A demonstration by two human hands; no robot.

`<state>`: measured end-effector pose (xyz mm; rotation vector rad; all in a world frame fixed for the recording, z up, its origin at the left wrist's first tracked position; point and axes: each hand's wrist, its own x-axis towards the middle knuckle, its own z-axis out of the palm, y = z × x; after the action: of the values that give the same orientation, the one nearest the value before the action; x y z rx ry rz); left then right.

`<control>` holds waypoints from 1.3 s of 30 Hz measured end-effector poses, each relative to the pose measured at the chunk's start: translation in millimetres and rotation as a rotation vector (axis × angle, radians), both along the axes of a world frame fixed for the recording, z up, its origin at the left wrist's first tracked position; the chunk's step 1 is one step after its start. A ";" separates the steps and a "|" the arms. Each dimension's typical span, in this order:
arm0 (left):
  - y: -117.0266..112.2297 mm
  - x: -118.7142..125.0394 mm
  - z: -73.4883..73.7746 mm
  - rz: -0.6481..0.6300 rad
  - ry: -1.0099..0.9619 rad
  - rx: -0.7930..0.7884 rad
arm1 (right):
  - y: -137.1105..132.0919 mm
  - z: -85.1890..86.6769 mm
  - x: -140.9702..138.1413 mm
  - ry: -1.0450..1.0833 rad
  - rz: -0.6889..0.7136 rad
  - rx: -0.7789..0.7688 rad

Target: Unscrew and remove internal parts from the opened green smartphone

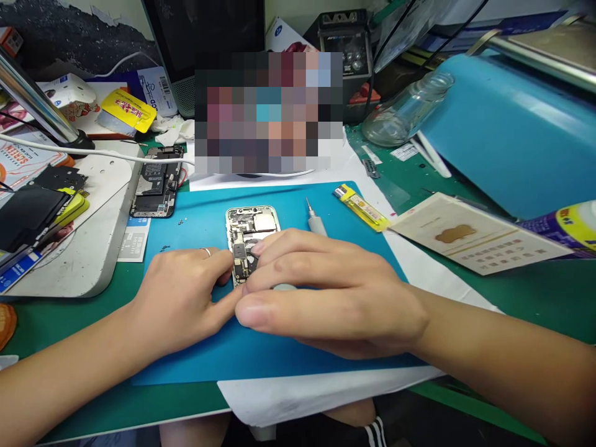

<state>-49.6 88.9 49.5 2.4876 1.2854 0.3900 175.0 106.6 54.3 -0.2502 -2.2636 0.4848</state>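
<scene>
Head view: left hand [181, 298], right hand [326, 292] touch opened phone [254, 225] (blue mat [200, 217]).

The left hand [181, 298] is lying on a blue mat [195, 354] and touching the left side of an open phone [251, 230]. The right hand [321, 292] is covering the phone's bottom part. A small screwdriver [315, 221] is lying just behind it.

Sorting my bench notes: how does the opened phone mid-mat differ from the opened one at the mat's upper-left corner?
The centre phone has a pale silver frame; the left phone looks dark. The left hand and right hand touch the centre phone on the blue mat; the left phone lies untouched near its corner. Both lie open, insides showing.
</scene>
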 end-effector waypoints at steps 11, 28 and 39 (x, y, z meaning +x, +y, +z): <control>-0.3 -3.2 -4.7 -0.006 -0.001 0.031 | 2.6 -1.4 -2.5 0.010 -0.005 0.057; 1.4 -3.1 -6.2 -0.038 -0.065 0.111 | 5.6 -3.6 -4.7 0.064 0.088 0.045; 2.5 -2.8 -2.4 -0.048 -0.075 0.050 | 4.6 -5.4 -2.1 0.028 0.068 0.039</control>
<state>-52.5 91.3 47.1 2.5145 1.1985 0.5043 172.8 111.2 48.8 -0.1460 -2.2572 0.4767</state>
